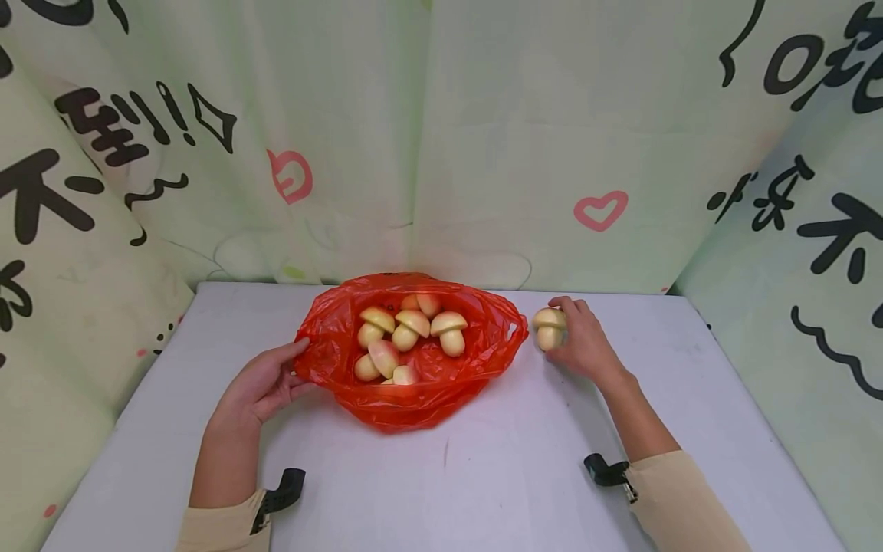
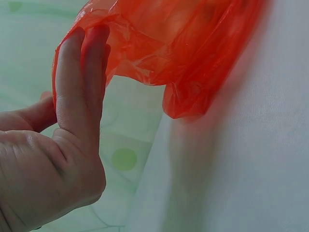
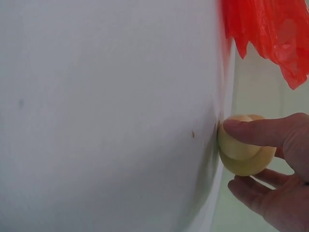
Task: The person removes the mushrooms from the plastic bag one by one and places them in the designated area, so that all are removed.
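Note:
A red plastic bag [image 1: 414, 406] sits on the table with its mouth spread wide. Inside it lie several mushroom-shaped pieces [image 1: 451, 334] with rounded caps and thick pale stems, some tinged pink. My left hand [image 1: 265, 383] holds the bag's left edge; in the left wrist view, the fingers [image 2: 72, 82] reach up along the red film. To the right of the bag, my right hand [image 1: 579, 337] pinches one more mushroom-shaped piece [image 1: 549, 330], cap up in the head view. The right wrist view shows the thumb across this piece [image 3: 241, 147], close to the tabletop.
The white table [image 1: 441, 491] has a back edge close behind the bag. Pale green curtains [image 1: 483, 138] with black lettering and pink shapes hang at the back and both sides. A black wrist device [image 1: 607, 469] sits at each sleeve cuff.

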Demonstrator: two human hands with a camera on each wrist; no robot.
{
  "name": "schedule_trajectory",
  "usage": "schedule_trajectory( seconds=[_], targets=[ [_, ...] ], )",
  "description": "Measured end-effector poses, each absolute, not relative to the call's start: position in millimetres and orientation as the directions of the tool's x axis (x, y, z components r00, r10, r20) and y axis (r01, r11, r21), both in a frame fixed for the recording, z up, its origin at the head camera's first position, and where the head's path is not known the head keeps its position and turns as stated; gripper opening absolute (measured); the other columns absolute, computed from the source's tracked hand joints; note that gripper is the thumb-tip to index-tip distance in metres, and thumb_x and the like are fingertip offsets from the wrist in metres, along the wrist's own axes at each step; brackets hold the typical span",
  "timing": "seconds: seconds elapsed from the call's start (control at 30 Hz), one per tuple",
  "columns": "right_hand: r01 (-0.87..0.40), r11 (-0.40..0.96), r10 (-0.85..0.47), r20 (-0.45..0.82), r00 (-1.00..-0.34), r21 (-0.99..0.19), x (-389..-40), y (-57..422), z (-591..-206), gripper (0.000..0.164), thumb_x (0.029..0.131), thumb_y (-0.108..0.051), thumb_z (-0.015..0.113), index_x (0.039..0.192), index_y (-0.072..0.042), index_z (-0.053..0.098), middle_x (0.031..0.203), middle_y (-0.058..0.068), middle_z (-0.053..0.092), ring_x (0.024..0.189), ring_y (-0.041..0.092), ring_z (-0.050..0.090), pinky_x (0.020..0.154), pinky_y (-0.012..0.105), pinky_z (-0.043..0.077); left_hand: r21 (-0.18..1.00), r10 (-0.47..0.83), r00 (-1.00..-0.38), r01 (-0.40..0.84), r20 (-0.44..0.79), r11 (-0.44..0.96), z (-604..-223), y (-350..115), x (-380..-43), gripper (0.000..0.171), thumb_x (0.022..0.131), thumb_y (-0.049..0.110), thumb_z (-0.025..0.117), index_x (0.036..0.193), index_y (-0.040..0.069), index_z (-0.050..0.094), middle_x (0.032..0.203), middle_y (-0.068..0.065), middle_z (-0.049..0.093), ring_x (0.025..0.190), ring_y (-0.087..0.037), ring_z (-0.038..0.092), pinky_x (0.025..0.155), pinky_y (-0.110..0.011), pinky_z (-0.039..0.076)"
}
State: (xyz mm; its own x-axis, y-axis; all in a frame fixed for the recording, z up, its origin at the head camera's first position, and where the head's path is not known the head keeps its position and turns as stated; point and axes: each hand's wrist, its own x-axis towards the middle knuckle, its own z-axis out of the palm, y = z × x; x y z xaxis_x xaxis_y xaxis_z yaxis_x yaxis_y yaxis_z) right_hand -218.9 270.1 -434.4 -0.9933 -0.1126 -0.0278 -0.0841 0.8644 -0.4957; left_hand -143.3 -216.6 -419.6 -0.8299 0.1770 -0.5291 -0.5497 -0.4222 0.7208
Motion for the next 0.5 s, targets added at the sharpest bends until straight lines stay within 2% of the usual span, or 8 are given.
schedule_trajectory(
  seconds=[0.33,0.5],
  targets=[
    [-0.078,0.872,-0.108,-0.033,-0.994,-0.483,-217.1,268.3,-433.3,0.083,0.078,-0.006,0.087,0.147,-0.003,0.042,0.141,0.028,0.044,0.129,0.048,0.045,0.105,0.067,0.050,0.729,0.177,-0.834,-0.544,-0.522,-0.414,-420.0,-216.8,-142.9,0.052,0.104,0.035,0.064,0.148,0.016,0.042,0.111,0.007,0.076,0.102,-0.015,0.077,0.093,-0.035,0.062],
    [-0.090,0.874,-0.113,-0.020,-0.993,-0.478,-216.6,267.6,-433.3,0.079,0.079,-0.009,0.087,0.146,-0.004,0.043,0.137,0.028,0.047,0.127,0.048,0.048,0.100,0.065,0.054,0.729,0.172,-0.833,-0.545,-0.526,-0.413,-419.7,-216.2,-142.9,0.051,0.104,0.035,0.063,0.147,0.015,0.042,0.110,0.007,0.076,0.101,-0.015,0.077,0.093,-0.034,0.062]
  ],
)
